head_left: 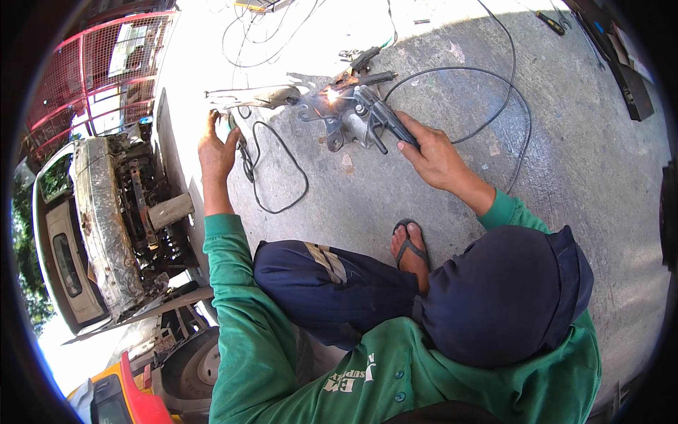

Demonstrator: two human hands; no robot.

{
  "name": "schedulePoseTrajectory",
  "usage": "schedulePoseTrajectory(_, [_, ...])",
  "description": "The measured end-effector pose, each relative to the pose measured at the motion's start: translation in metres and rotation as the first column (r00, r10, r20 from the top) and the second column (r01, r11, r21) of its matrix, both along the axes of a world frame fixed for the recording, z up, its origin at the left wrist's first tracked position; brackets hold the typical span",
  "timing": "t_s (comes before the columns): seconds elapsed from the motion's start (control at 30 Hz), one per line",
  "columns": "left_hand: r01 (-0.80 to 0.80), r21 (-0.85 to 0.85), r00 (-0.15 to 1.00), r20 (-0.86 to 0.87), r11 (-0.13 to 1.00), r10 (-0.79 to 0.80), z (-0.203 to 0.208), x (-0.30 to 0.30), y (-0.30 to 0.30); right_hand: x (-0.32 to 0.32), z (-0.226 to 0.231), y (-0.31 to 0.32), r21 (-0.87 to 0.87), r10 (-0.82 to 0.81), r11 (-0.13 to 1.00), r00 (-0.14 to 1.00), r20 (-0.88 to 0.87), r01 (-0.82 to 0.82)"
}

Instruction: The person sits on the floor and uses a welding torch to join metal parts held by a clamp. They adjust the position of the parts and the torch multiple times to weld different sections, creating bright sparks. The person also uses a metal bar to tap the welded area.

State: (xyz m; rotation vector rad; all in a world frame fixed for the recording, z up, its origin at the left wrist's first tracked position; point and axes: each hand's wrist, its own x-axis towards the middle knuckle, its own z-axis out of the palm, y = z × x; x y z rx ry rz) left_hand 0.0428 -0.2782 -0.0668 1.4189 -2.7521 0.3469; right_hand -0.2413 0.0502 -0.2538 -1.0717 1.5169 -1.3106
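Fingers, right hand (432,152): we are finding them wrapped around a black handle (397,124), right of upper centre, which we are judging to be an electrode holder.
Fingers, left hand (219,152): they are reaching up to the left end of a pale metal bar (261,96), upper left of centre; whether they are closing on it, we cannot tell.
Workpiece: a grey metal bracket (353,128) is lying on the concrete floor (459,219), just above the frame's centre.
Arc: a bright spark (330,95) is burning at the bracket's upper left side, smoke hanging around it.
Done: we are confirming only that the arc is lit and the pieces are lying close together; glare is hiding any finished seam.
Left: we are judging the joint as under way and incomplete, with cooling and checking probably remaining.
Supply: a black cable (487,69) is looping across the upper right.
Surroundings: a screwdriver (550,22) is lying at the upper right; a stripped vehicle (106,226) is standing at the left.
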Motion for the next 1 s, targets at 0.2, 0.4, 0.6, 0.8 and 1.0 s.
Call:
schedulePoseTrajectory(0.2, [0.023, 0.006, 0.999, -0.048, 1.0, -0.022, -0.001, 0.003, -0.005, -0.025, 0.031, 0.031, -0.087, -0.132, 0.986, 0.986, 0.106, 0.141])
schedulePoseTrajectory(0.4, [0.01, 0.001, 0.991, -0.134, 1.0, -0.009, 0.005, -0.005, 0.0, -0.052, 0.048, 0.05, -0.052, -0.243, 0.967, 0.964, 0.11, 0.25])
schedulePoseTrajectory(0.6, [-0.013, -0.02, 0.998, -0.065, 1.0, 0.011, 0.009, -0.017, 0.009, -0.054, 0.057, 0.059, -0.054, -0.254, 0.964, 0.964, 0.075, 0.259])
schedulePoseTrajectory(0.8, [-0.011, -0.047, 0.998, -0.059, 0.999, 0.008, 0.013, -0.018, 0.012, -0.055, 0.063, 0.061, -0.018, -0.267, 0.962, 0.955, 0.13, 0.272])
schedulePoseTrajectory(1.0, [-0.029, -0.004, 0.998, -0.064, 1.0, 0.029, 0.013, -0.028, 0.017, -0.057, 0.07, 0.063, -0.002, -0.266, 0.963, 0.958, 0.108, 0.268])
